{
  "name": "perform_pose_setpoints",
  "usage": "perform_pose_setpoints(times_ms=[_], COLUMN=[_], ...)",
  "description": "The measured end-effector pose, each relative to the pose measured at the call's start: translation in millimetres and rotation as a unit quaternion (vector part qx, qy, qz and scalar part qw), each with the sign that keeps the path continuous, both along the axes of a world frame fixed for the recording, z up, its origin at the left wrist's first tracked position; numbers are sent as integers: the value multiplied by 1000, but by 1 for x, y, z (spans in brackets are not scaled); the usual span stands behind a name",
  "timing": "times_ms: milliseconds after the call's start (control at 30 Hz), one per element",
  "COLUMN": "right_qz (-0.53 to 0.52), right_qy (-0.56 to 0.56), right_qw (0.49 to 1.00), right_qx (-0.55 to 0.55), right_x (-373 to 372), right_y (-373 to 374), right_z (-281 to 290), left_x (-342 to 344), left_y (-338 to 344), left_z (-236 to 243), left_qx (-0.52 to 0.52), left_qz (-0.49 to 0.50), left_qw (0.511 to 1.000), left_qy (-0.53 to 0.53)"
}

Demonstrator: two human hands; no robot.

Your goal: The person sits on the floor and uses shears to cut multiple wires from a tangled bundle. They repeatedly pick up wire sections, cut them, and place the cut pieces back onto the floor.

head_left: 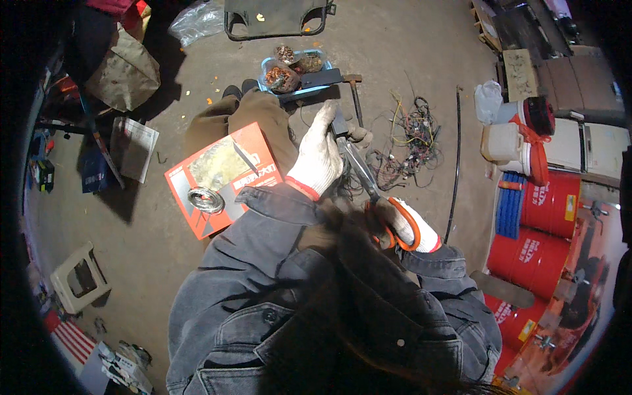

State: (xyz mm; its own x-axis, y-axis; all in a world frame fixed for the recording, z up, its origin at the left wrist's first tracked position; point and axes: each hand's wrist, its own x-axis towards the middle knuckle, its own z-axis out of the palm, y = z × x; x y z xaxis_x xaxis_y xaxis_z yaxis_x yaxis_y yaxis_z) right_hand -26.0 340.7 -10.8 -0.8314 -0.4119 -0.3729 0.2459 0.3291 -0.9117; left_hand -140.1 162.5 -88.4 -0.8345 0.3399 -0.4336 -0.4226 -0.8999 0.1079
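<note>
My right hand (421,230), in a white knit glove with a red cuff, is closed around the orange loop handles of a pair of scissors (363,168). Their long metal blades point up and left toward my left hand (318,155), gloved the same way. That hand grips a small dark block-shaped piece (339,124) close to the blade tips; its exact kind is unclear. Across my lap lies an orange-red box (227,174) with a picture on it. On the box rests a coil of silver wire (206,200).
Ahead stands a blue basket (264,66) holding bagged small parts, beside a hammer (356,102). Tangled wires (418,135) and a black rod (455,164) lie on the floor to the right. Red drums (530,260) line the right side; a beige stool (80,278) lies left.
</note>
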Motion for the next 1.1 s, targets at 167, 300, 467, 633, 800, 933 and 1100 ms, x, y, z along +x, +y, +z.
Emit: perform_pose_setpoints(times_ms=[167, 300, 467, 633, 800, 933, 1100], right_qz=[-67, -107, -248, -218, -190, -269, -74], right_qy=[-103, -94, 45, 99, 243, 150, 379], right_qw=[992, 990, 966, 963, 945, 951, 889], right_qx=[-21, -20, 55, 120, 109, 30, 246], right_x=[-3, 4, 19, 21, 19, 9, -26], right_y=[-6, -10, -38, -50, -34, -27, -28], right_z=[7, -20, -83, -105, -103, -104, -90], left_x=[8, 9, 8, 12, 1, 5, 14], left_y=[5, 6, 11, 18, 4, 6, 6], left_z=[3, 2, 2, 6, -2, -5, 2], left_qx=[-64, -29, -42, 36, 16, 90, 95], left_qz=[-28, -10, 41, 34, 64, 38, 25], left_qw=[997, 1000, 998, 996, 995, 994, 995], left_qy=[21, -6, -1, -68, -71, -52, 3])
